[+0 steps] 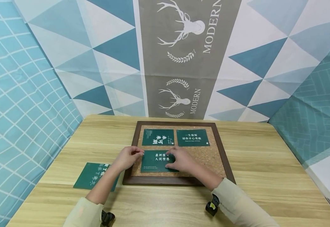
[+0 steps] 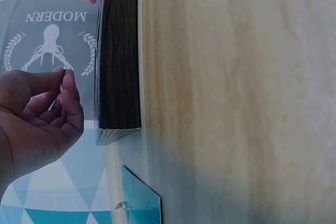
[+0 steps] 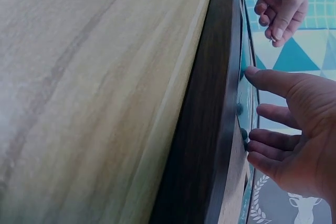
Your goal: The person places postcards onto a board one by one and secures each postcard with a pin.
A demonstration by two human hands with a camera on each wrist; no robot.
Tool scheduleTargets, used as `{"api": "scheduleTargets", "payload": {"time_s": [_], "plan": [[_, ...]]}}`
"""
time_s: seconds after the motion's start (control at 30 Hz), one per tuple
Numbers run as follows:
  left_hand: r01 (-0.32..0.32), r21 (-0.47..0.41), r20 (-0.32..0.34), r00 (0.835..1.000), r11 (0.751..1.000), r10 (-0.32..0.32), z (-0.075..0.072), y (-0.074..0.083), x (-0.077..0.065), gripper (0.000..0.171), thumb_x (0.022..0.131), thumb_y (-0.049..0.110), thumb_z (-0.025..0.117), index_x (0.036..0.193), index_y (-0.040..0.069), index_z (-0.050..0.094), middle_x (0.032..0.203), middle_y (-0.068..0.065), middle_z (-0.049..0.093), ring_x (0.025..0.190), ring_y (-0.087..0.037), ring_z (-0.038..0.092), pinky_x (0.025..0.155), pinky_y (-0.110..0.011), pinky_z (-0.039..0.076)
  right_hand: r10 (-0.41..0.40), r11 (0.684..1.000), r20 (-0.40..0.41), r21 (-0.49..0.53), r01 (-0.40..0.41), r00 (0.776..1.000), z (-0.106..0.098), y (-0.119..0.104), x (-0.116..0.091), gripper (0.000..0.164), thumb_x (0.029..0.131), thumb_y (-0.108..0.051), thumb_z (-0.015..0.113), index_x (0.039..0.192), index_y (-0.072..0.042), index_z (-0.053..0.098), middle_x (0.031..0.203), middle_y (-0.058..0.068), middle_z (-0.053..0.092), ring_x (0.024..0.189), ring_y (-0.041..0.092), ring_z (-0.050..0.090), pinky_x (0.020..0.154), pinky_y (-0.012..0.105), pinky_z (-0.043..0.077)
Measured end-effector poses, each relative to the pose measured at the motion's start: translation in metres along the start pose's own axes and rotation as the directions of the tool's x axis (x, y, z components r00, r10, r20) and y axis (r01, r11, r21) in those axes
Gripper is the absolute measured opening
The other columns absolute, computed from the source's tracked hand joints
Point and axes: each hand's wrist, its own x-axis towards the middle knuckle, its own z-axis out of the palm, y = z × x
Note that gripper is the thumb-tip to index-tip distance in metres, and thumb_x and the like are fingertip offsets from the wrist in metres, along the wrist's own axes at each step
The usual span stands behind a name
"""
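A dark green card [image 1: 156, 162] with white Chinese writing lies on the cork of a brown-framed board [image 1: 207, 164]. My right hand [image 1: 181, 160] rests its spread fingertips on the card's right part; in the right wrist view, the thumb [image 3: 273, 80] and fingers reach the board's surface. At the card's upper left corner my left hand [image 1: 129, 158] pinches a small shiny thumbtack [image 3: 272, 39] between thumb and fingertips. From the left wrist view the pinching fingers [image 2: 68, 85] hide most of it. Whether its point touches the card, I cannot tell.
Two more green cards, one at the upper left [image 1: 157, 137] and one at the upper right [image 1: 192, 137], lie on the board with tacks in their corners. Another green card [image 1: 88, 176] lies on the wooden table [image 1: 165, 208] beside my left forearm, a loose thumbtack [image 2: 121, 205] near it.
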Motion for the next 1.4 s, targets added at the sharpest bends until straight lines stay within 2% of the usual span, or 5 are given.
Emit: {"api": "scheduleTargets", "payload": {"time_s": [0.17, 0.37, 0.63, 1.03, 1.4], "plan": [[-0.004, 0.013, 0.004, 1.000, 1.000, 0.004, 0.000, -0.001, 0.001, 0.018, 0.095, 0.016, 0.054, 0.104, 0.005, 0.066, 0.089, -0.008, 0.062, 0.072, -0.016, 0.052, 0.059, -0.026, 0.045, 0.005, 0.999, 0.013, -0.041, -0.004, 1.000, 0.001, -0.001, 0.000, 0.049, 0.078, -0.035, 0.076, 0.117, -0.009, 0.064, 0.130, 0.012, 0.053, 0.122, 0.031, 0.049, 0.100, 0.044, 0.044], [0.007, 0.024, 0.005, 1.000, 1.000, -0.007, 0.001, -0.001, 0.003, 0.018, 0.095, 0.017, 0.054, 0.103, 0.006, 0.065, 0.093, -0.008, 0.062, 0.075, -0.017, 0.050, 0.061, -0.026, 0.044, -0.002, 0.997, 0.022, -0.071, 0.003, 1.000, 0.001, -0.002, 0.000, 0.049, 0.079, -0.035, 0.075, 0.117, -0.006, 0.065, 0.127, 0.013, 0.054, 0.120, 0.029, 0.050, 0.098, 0.041, 0.045], [0.001, 0.043, 0.011, 1.000, 0.999, -0.002, 0.002, -0.004, 0.009, 0.017, 0.094, 0.015, 0.055, 0.101, 0.005, 0.066, 0.095, -0.010, 0.064, 0.075, -0.017, 0.049, 0.060, -0.025, 0.043, -0.039, 0.991, 0.033, -0.128, 0.043, 0.999, -0.001, -0.003, -0.002, 0.050, 0.079, -0.035, 0.074, 0.116, -0.004, 0.065, 0.116, 0.010, 0.056, 0.105, 0.023, 0.054, 0.088, 0.037, 0.048], [0.008, 0.109, -0.005, 1.000, 0.994, -0.008, 0.003, 0.000, 0.021, 0.016, 0.092, 0.015, 0.058, 0.096, 0.002, 0.067, 0.089, -0.010, 0.064, 0.072, -0.017, 0.050, 0.058, -0.025, 0.042, -0.021, 0.994, 0.053, -0.106, 0.026, 0.998, -0.001, -0.005, -0.001, 0.050, 0.081, -0.034, 0.073, 0.118, -0.002, 0.064, 0.117, 0.012, 0.055, 0.107, 0.024, 0.054, 0.089, 0.037, 0.048], [0.025, 0.150, 0.020, 0.999, 0.988, -0.029, 0.009, 0.000, 0.030, 0.015, 0.093, 0.015, 0.058, 0.095, 0.002, 0.067, 0.086, -0.009, 0.063, 0.070, -0.017, 0.051, 0.059, -0.026, 0.042, -0.031, 0.992, 0.057, -0.118, 0.037, 0.998, -0.001, -0.004, -0.001, 0.049, 0.081, -0.034, 0.073, 0.117, -0.003, 0.064, 0.115, 0.011, 0.056, 0.103, 0.022, 0.055, 0.085, 0.035, 0.049]]}}
